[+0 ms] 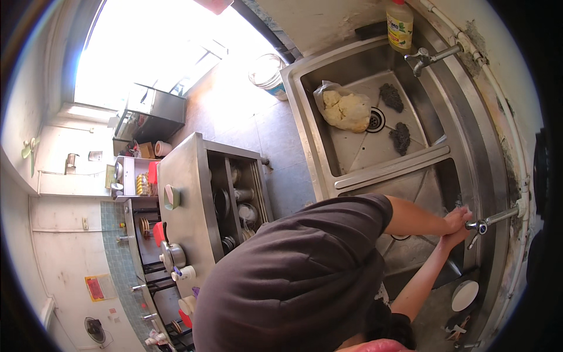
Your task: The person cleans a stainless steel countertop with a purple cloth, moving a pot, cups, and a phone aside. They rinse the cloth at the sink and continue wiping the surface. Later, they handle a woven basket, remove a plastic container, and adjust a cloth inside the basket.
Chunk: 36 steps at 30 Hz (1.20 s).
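Observation:
My left hand and my right hand are pressed together close under the chrome tap, over the wall side of the near steel sink basin. The fingers overlap and partly hide behind the tap, so whether anything lies between them cannot be told. In the adjoining basin, a clear plastic bag with a pale yellowish mass sits beside the drain. Two dark scouring pads lie apart on that basin's floor.
A yellow detergent bottle stands at the far sink corner near a second tap. A round white lid or dish is past the near basin. Behind me is a steel counter with pots; a white bucket stands on the floor.

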Each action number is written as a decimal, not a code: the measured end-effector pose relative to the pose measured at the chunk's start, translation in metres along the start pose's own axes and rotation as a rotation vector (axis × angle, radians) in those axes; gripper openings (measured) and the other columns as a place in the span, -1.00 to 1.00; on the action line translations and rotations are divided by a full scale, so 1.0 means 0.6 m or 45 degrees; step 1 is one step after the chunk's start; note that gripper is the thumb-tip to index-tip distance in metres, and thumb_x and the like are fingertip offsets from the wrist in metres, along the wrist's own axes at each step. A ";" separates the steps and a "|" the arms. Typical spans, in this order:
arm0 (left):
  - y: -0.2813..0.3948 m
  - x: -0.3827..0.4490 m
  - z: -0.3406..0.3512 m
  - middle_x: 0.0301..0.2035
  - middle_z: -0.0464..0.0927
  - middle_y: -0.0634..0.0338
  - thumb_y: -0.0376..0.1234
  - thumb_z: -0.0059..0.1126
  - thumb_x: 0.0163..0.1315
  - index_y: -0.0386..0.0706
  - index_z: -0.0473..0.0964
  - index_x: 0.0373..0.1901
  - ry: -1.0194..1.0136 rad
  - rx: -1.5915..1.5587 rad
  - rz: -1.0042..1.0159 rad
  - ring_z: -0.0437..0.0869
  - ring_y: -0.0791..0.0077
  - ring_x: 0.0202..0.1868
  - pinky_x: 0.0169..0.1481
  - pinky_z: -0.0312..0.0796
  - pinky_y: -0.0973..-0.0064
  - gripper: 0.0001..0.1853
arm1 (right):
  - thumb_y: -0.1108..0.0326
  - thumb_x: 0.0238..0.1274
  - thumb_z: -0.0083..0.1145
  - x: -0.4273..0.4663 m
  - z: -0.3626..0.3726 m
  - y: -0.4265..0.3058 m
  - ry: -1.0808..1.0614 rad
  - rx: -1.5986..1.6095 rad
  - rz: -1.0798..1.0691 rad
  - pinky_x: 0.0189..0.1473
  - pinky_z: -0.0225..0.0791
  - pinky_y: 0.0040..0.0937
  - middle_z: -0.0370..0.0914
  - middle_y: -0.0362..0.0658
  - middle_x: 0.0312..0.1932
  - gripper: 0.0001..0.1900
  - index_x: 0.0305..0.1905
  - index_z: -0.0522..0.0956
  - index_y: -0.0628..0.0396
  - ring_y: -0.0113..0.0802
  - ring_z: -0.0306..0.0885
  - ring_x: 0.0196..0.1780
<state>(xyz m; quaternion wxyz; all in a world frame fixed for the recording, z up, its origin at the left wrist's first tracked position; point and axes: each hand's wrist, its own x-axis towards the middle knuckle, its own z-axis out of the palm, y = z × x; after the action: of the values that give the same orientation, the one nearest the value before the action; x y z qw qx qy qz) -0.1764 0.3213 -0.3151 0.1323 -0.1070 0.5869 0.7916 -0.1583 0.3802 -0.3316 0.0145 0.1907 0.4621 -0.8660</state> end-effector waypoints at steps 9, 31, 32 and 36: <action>0.037 -0.001 -0.041 -0.23 0.53 -0.04 -0.06 -0.05 0.21 -0.27 0.43 -0.16 0.241 -0.004 0.124 0.55 0.16 -0.12 -0.04 0.38 0.30 -0.57 | 0.21 0.32 -0.12 0.111 -0.009 0.014 -0.212 -0.680 -0.232 -0.16 0.34 -0.37 0.48 -0.10 -0.28 -0.70 -0.13 0.46 0.26 -0.32 0.46 -0.20; 0.053 -0.076 -0.111 -0.33 0.60 -0.03 -0.21 0.06 0.05 -0.14 0.60 -0.36 -0.543 1.754 1.188 0.56 0.05 -0.10 0.08 0.30 0.18 -0.76 | 0.34 0.22 0.00 -0.230 0.201 -0.045 0.103 -1.429 -1.150 0.40 -0.21 -0.22 -0.35 0.20 0.44 -0.28 0.39 -0.10 0.24 0.01 -0.31 0.49; 0.063 -0.087 -0.116 -0.33 0.60 -0.03 -0.21 0.06 0.05 -0.13 0.60 -0.36 -0.651 1.820 1.074 0.57 0.05 -0.10 0.07 0.31 0.18 -0.76 | 0.34 0.23 0.00 -0.231 0.207 -0.048 0.106 -1.403 -1.124 0.40 -0.23 -0.22 -0.38 0.20 0.44 -0.27 0.39 -0.11 0.25 0.03 -0.33 0.49; 0.121 -0.143 -0.147 -0.32 0.61 -0.04 -0.21 0.04 0.07 -0.14 0.61 -0.35 -0.993 1.960 0.614 0.59 0.05 -0.15 0.00 0.37 0.18 -0.75 | 0.37 0.25 -0.05 -0.283 0.203 -0.119 -0.136 -0.971 -0.620 0.39 -0.18 -0.18 -0.07 0.23 0.38 -0.36 0.36 -0.01 0.29 -0.03 -0.12 0.46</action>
<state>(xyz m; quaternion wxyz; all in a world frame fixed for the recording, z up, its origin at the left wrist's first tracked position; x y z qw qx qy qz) -0.1188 0.2098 -0.2471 0.1876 0.4143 0.8752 0.1649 -0.0540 0.2969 -0.1556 -0.0966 0.0127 0.7779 -0.6208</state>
